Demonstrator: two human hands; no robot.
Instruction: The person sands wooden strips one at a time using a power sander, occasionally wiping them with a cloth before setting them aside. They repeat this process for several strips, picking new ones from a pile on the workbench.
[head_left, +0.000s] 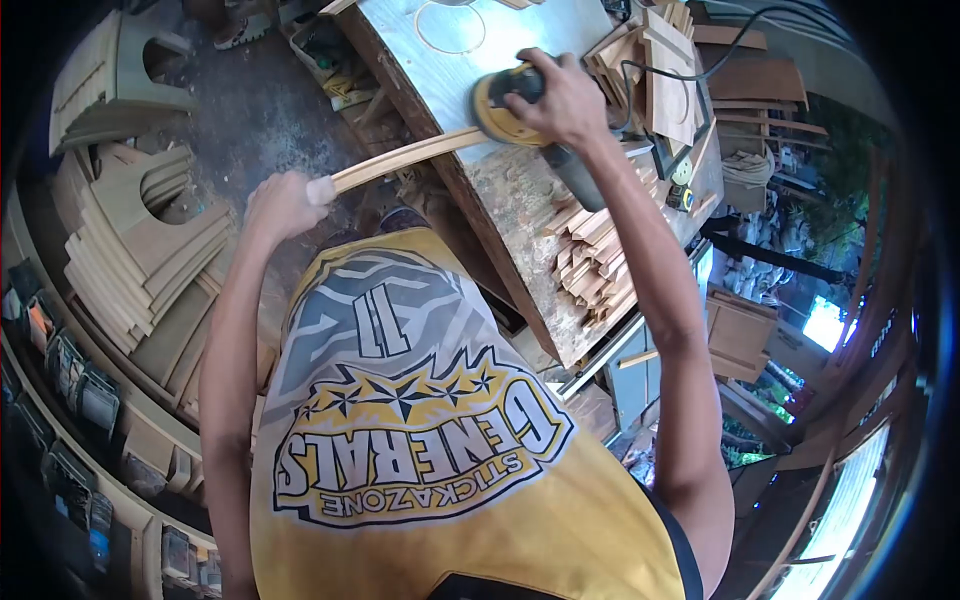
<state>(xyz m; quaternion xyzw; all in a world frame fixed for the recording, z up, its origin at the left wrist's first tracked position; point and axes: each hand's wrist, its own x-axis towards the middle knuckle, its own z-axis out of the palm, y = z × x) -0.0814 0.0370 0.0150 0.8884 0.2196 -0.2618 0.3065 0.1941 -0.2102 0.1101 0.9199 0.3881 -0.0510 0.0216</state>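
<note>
Wooden strip [405,163] crosses the edge of the counter [497,205], its far end at the orbital sander [488,108]. The left hand [283,207] has its grip closed around the near end, probably to steady it from outside the edge. The right hand [572,100] has its grip wrapped over the sander's top, which suits guiding it. Cut wood pieces [600,265] lie piled nearby.
</note>
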